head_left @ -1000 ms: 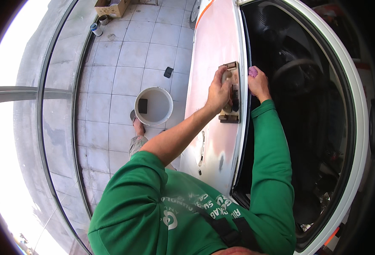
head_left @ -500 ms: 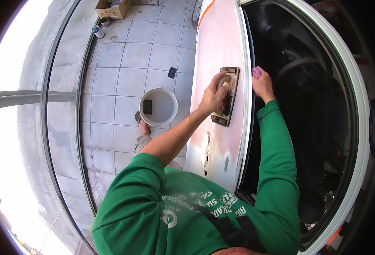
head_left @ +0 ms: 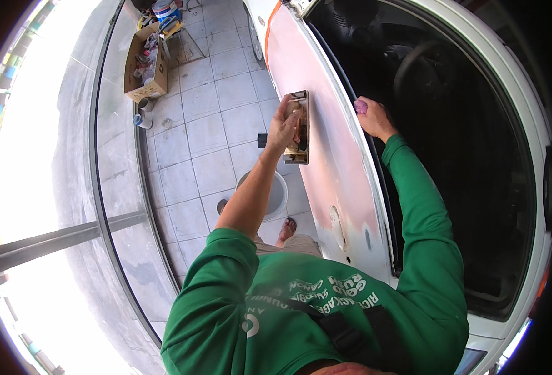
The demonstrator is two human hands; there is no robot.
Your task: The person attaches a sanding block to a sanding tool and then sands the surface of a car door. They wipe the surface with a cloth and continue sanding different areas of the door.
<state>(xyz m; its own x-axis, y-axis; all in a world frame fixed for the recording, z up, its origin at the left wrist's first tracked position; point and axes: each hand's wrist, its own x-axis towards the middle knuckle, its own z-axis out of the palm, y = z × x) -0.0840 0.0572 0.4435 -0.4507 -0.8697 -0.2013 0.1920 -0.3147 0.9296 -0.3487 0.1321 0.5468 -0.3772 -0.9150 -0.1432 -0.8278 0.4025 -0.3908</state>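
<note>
My left hand (head_left: 281, 132) is closed around the grip of a long hand sanding block (head_left: 303, 128). The block lies along the left edge of a car door (head_left: 332, 156), whose surface shows pink and white patches. A door-handle recess (head_left: 336, 226) sits nearer to me. At the window edge of the same door, my right hand (head_left: 377, 120) is closed on a crumpled pinkish-purple sponge or cloth (head_left: 360, 107); which of the two I cannot tell.
A white bucket (head_left: 280, 195) stands on the tiled floor (head_left: 210, 140) beneath my left forearm, by my feet. Near it lies a small black block (head_left: 262, 140). Along the left wall are a cardboard box (head_left: 157, 78) of odds and ends and a blue-and-white can (head_left: 141, 120).
My left hand has moved the sanding block from near the window edge across to the door's left edge. My right hand stays at the window edge. The view has shifted, showing more floor.
</note>
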